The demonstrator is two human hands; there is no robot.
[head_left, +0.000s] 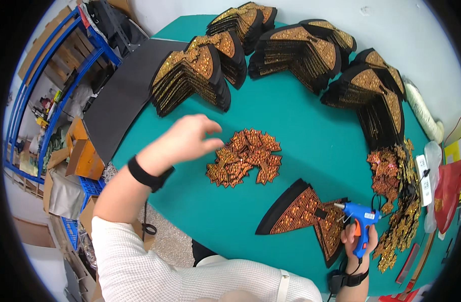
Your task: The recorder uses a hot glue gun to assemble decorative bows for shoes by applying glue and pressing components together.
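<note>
My right hand point(349, 242) is wrapped round the handle of a blue hot glue gun point(364, 216) with an orange trigger, its nozzle pointing left. Under the nozzle lies a black, bow-shaped fabric piece point(296, 207) with copper-gold embroidery, its two fans meeting at a dark middle. My left hand point(192, 135) hovers at the upper left of a heap of copper sequinned appliqués point(245, 157). Its thumb and forefinger are apart, with nothing seen between them; the other fingers are curled.
Stacks of black and gold fan pieces point(190, 78) line the green table's point(311, 131) far side. Gold appliqués point(399, 221) lie along the right, near a white power strip point(423, 180). A black sheet point(124, 95) covers the left corner. A blue metal rack point(26, 100) and cardboard boxes stand left.
</note>
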